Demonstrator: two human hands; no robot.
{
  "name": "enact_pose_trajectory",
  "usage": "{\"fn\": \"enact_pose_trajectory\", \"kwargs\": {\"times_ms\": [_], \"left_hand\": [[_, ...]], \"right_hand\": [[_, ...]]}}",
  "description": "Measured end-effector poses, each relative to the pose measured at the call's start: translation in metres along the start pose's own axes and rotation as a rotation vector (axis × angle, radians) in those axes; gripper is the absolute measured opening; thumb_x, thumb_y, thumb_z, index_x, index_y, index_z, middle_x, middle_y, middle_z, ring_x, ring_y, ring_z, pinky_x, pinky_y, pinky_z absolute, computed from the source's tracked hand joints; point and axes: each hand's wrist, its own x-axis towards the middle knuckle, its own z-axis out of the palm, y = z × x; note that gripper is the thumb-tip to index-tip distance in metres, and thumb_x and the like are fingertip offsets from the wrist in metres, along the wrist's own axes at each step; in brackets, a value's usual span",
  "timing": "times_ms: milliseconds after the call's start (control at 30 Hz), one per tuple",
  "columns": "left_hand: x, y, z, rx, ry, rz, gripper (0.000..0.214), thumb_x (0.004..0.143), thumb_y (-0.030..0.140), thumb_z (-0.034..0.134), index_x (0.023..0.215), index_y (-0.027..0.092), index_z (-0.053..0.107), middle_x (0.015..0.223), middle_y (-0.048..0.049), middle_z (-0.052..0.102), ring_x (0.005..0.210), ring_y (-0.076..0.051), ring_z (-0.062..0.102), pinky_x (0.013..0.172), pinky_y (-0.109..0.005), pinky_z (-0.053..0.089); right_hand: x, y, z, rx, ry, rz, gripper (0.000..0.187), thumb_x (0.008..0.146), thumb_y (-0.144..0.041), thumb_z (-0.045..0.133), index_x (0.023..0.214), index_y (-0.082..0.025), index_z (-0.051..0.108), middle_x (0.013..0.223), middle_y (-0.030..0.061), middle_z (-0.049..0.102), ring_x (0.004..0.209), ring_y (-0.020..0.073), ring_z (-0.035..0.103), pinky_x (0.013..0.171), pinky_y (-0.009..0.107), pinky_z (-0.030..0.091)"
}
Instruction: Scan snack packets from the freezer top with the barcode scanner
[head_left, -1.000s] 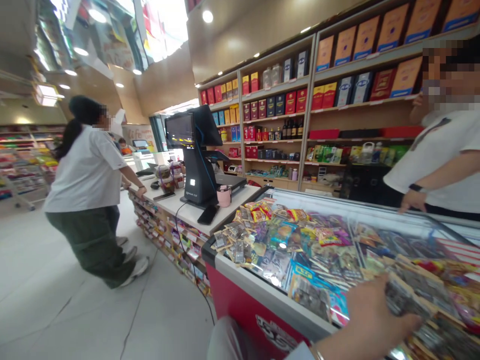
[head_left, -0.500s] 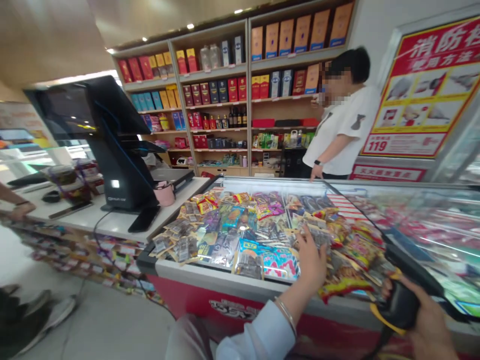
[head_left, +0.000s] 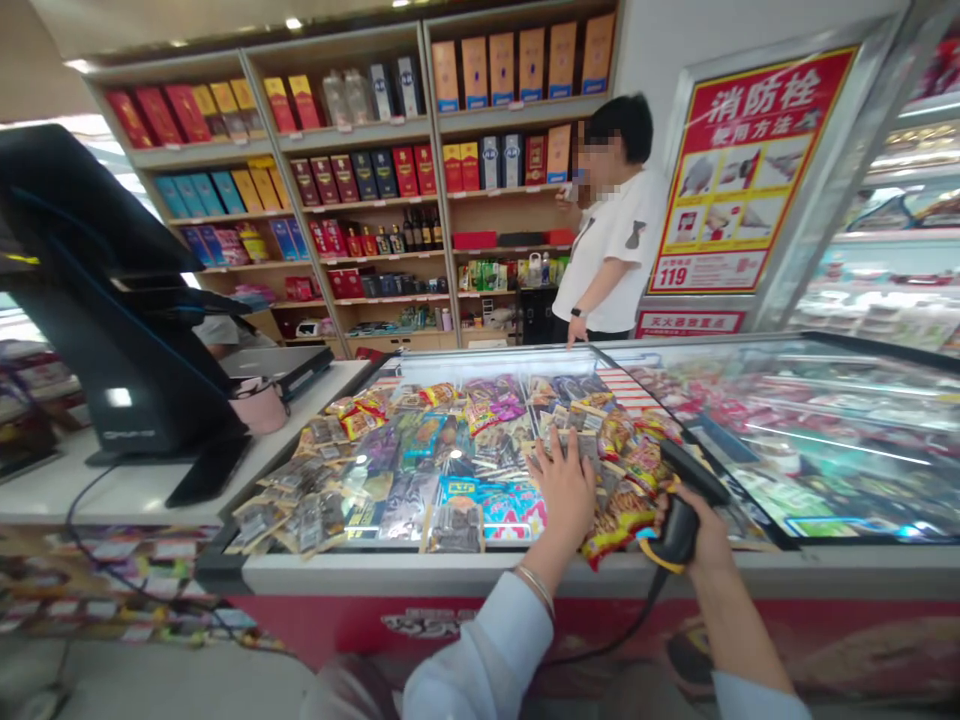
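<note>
My left hand (head_left: 564, 492) lies with fingers spread over small clear snack packets (head_left: 592, 418) on the freezer's glass top. My right hand (head_left: 705, 535) is wrapped round the grip of a black and yellow barcode scanner (head_left: 681, 515). The scanner's head points up and left above red and yellow snack bags (head_left: 622, 505), and its cable runs down in front of the freezer (head_left: 337, 580). Left of my left hand, a packet with dark contents (head_left: 454, 528) lies near the front edge. More clear packets (head_left: 289, 500) are heaped at the glass's left end.
At left, a counter (head_left: 315, 395) carries a black checkout terminal (head_left: 112, 320) and a pink cup (head_left: 259, 403). A person in a white shirt (head_left: 611, 250) stands behind the freezer. Shelves of boxed goods (head_left: 360, 180) line the back wall; a red fire-hydrant poster (head_left: 750, 170) hangs at right.
The view has turned to the right. My right hand has brought the scanner up and inward, nearer my left hand. My left hand's fingers are more widely spread on the packets.
</note>
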Motion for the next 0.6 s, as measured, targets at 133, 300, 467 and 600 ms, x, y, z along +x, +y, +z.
{"fn": "enact_pose_trajectory", "kwargs": {"times_ms": [133,300,467,600], "left_hand": [[0.011,0.004,0.006,0.006,-0.003,0.0,0.054,0.093,0.037,0.038,0.147,0.04,0.03,0.155,-0.0014,0.033,0.138,-0.034,0.032,0.11,-0.064,0.025],[0.028,0.006,0.016,-0.008,-0.017,0.003,0.053,0.093,0.038,0.037,0.146,0.038,0.033,0.156,-0.0015,0.031,0.139,-0.034,0.031,0.11,-0.064,0.025],[0.032,0.006,0.019,-0.021,-0.028,0.003,0.053,0.093,0.038,0.035,0.147,0.037,0.032,0.157,-0.0002,0.028,0.139,-0.035,0.03,0.11,-0.065,0.025],[0.032,0.003,0.017,-0.025,-0.042,0.014,0.052,0.094,0.04,0.034,0.146,0.037,0.034,0.156,-0.0001,0.029,0.14,-0.034,0.03,0.112,-0.063,0.024]], "right_hand": [[0.012,0.002,0.006,0.021,0.025,-0.032,0.031,0.049,-0.035,0.079,0.069,-0.016,0.064,0.049,-0.0018,0.057,0.037,0.0111,0.05,0.03,0.019,0.04],[0.029,0.001,0.009,0.031,0.004,-0.018,0.029,0.051,-0.034,0.077,0.068,-0.017,0.061,0.049,-0.0028,0.057,0.037,0.0112,0.05,0.029,0.019,0.04],[0.037,0.001,0.006,0.046,-0.013,-0.001,0.028,0.053,-0.033,0.075,0.07,-0.017,0.06,0.05,-0.0032,0.056,0.038,0.0103,0.05,0.03,0.018,0.041],[0.038,0.002,0.004,0.062,-0.033,0.021,0.027,0.053,-0.032,0.075,0.071,-0.018,0.059,0.051,-0.0033,0.057,0.038,0.0108,0.05,0.03,0.02,0.041]]}}
